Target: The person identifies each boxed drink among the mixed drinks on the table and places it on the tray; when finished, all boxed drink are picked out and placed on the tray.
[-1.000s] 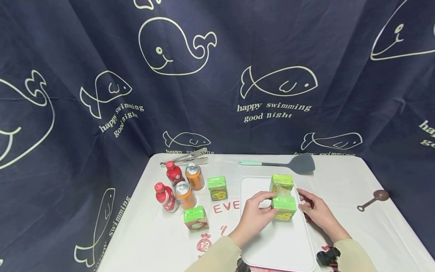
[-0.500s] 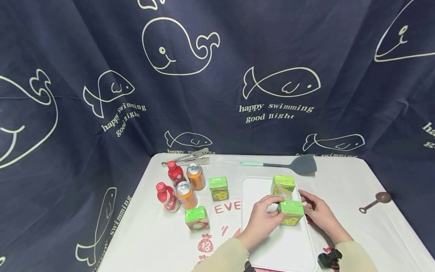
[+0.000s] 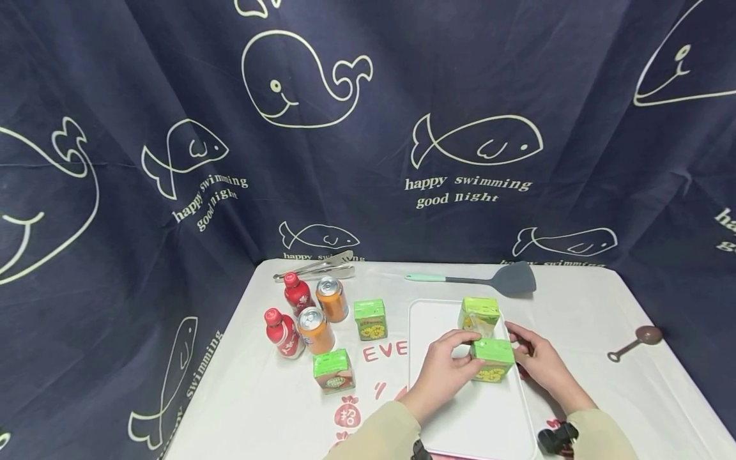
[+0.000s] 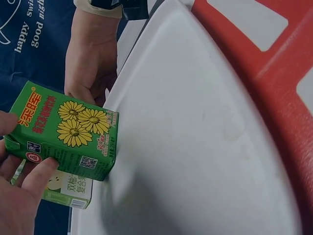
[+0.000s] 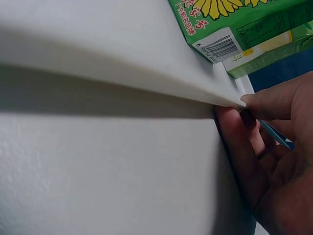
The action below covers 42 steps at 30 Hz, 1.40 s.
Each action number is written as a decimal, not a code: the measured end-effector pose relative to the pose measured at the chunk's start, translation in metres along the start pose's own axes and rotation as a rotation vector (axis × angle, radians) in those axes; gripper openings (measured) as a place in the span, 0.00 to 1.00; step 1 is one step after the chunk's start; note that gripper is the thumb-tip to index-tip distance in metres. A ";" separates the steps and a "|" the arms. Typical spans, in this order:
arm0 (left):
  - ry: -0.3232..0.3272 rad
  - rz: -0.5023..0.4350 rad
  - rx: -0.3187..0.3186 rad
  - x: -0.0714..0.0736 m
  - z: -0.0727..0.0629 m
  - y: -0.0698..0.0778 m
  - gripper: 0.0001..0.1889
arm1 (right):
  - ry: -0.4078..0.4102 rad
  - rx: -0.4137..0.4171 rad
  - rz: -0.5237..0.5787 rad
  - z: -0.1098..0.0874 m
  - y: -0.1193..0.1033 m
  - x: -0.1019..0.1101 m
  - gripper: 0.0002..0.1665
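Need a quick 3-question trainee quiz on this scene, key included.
1. True or false: the right hand pinches the edge of the white rectangular tray.

2. What does the left hand hold?
A) red bottle with red cap
B) green boxy carton with yellow flowers
C) dark-grey spatula with mint handle

3. How many orange cylindrical metal cans show in the head view?

Key: 1 true; 2 B; 3 two.

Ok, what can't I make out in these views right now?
Head: lower part of the rear carton, behind the left hand and held carton.
Head: near left corner of the tray, behind the left sleeve.
Head: fine print on the orange cans, too small.
Left wrist: part of the left hand, cut off by the left edge.
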State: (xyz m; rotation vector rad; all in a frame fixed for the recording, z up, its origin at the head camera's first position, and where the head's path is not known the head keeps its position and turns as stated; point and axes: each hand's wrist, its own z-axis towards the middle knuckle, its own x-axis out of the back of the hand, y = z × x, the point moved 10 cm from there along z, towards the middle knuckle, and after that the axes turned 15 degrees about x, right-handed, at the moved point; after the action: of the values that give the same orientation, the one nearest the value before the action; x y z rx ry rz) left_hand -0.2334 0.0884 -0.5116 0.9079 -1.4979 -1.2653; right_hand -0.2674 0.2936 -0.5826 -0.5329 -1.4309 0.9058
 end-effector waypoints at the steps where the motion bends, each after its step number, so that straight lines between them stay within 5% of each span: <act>1: -0.003 0.001 0.002 0.000 0.000 -0.001 0.20 | -0.001 0.001 0.004 0.000 -0.001 0.000 0.35; 14: -0.038 0.021 0.001 -0.001 0.001 0.000 0.21 | -0.001 -0.013 0.041 -0.001 0.001 -0.002 0.35; 24: -0.067 0.101 -0.054 0.008 -0.008 0.015 0.26 | 0.003 -0.018 0.059 -0.002 -0.002 -0.002 0.35; 31: -0.045 0.166 -0.056 0.033 -0.017 0.023 0.27 | 0.007 -0.006 0.059 -0.002 -0.001 -0.001 0.35; 42: 0.063 0.173 -0.065 0.095 -0.035 0.023 0.26 | -0.010 -0.034 0.078 -0.003 -0.001 -0.003 0.36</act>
State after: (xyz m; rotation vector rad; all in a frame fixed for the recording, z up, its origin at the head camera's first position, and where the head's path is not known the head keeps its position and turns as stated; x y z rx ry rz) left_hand -0.2254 -0.0062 -0.4696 0.7517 -1.4447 -1.1427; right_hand -0.2643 0.2910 -0.5836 -0.6138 -1.4447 0.9482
